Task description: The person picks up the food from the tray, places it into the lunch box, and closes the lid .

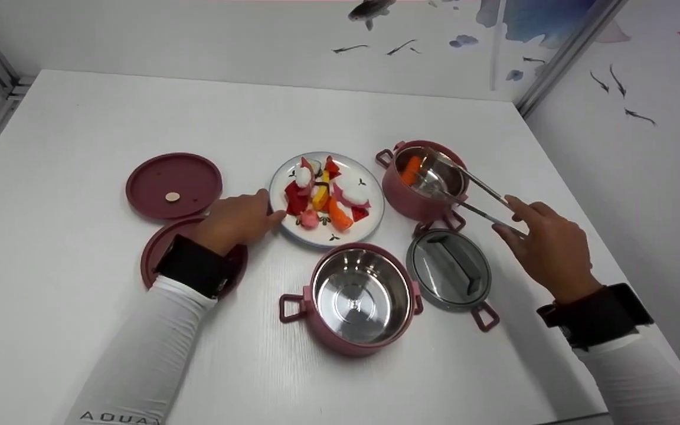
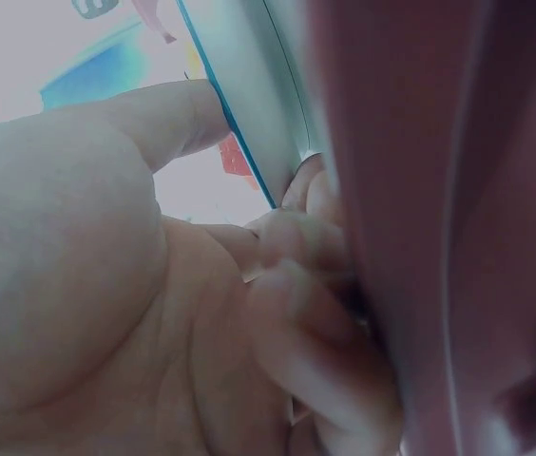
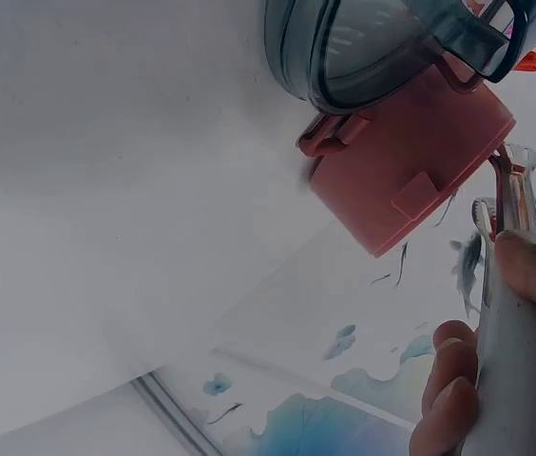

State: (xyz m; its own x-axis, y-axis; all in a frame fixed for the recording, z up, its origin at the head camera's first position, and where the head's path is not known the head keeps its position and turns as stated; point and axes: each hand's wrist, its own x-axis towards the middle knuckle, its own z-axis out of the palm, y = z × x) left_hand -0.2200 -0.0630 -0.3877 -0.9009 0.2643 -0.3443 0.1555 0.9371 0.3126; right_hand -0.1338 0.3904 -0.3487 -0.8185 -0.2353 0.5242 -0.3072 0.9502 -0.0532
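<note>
Tongs (image 1: 484, 186), white table (image 1: 251, 378), fish-print walls (image 1: 245, 41)

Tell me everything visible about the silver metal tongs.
The silver metal tongs look shiny, with two long, slim arms standing apart. The person's right hand grips them, and they slant into the round dusty-red pot with a steel-looking inside. Their ends lie near an elongated orange food-like piece; whether they touch it or the pot's inside, I cannot tell.

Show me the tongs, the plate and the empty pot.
Tongs (image 1: 484, 187): head view, on one metal arm.
Plate (image 1: 349, 170): head view, bare white surface.
Empty pot (image 1: 353, 306): head view, shiny inner floor.
</note>
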